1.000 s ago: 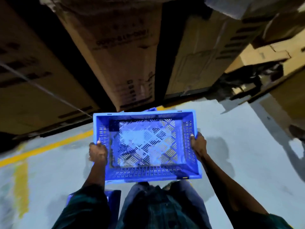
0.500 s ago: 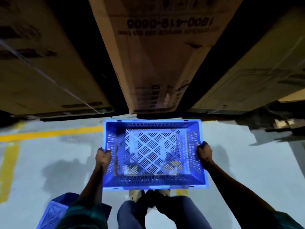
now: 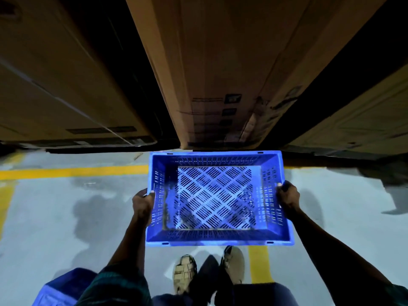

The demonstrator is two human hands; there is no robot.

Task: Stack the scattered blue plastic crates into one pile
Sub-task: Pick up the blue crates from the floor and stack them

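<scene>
- While both hands, left (image 3: 142, 200) and right (image 3: 288, 195), grip its short walls, the crate (image 3: 217, 198) hangs level above the floor (image 3: 66, 217), long axis running hand to hand.
- A second crate (image 3: 64, 288) sits below-left of it, nearer the left hand.

Pretty dim overall. The floor (image 3: 66, 217) around my hands (image 3: 142, 202) caught a cold bluish light, while the cardboard boxes (image 3: 216, 74) above them sat in murky brown shadow, stretched by wide-angle distortion. My shoes (image 3: 184, 273) below looked slightly blurred.
</scene>
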